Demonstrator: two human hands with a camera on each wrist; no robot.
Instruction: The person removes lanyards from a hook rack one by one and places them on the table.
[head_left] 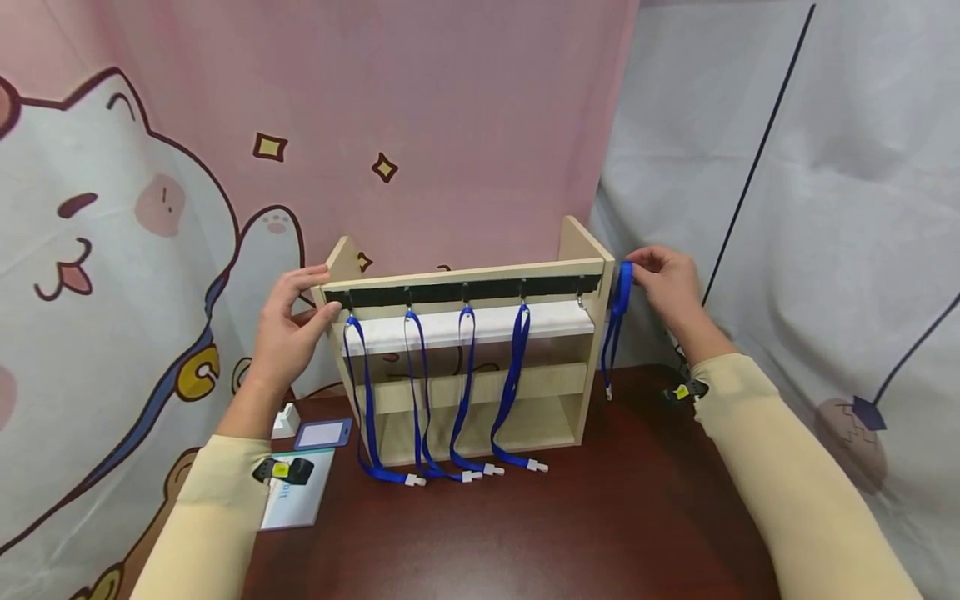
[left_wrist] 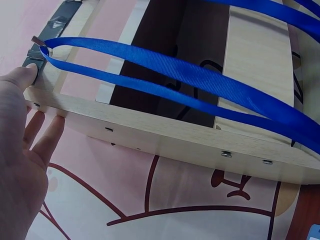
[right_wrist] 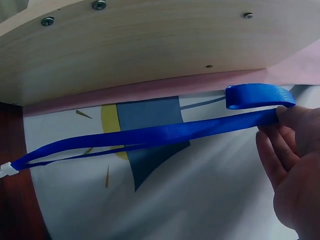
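Observation:
My left hand [head_left: 288, 329] holds the upper left corner of a wooden shelf [head_left: 555, 379], thumb on its front and fingers against the side panel in the left wrist view. Just outside the shelf's right side, my right hand [head_left: 671, 283] pinches a blue lanyard [right_wrist: 175, 131] between thumb and fingers. A short loop of it folds over at the fingertips, while the long part hangs down to a white clip [right_wrist: 8, 170]. Several blue lanyards [head_left: 516, 358] hang from metal hooks along the shelf's dark strip [head_left: 435, 294]. The rightmost hook [head_left: 580, 298] carries no lanyard.
The shelf stands on a dark red-brown table [head_left: 637, 517], with the hanging lanyards' clips near its front base. At left lie a blue-framed badge holder [head_left: 322, 433], a pale leaflet [head_left: 300, 492] and a small white object [head_left: 285, 421]. A printed curtain [head_left: 465, 108] hangs behind.

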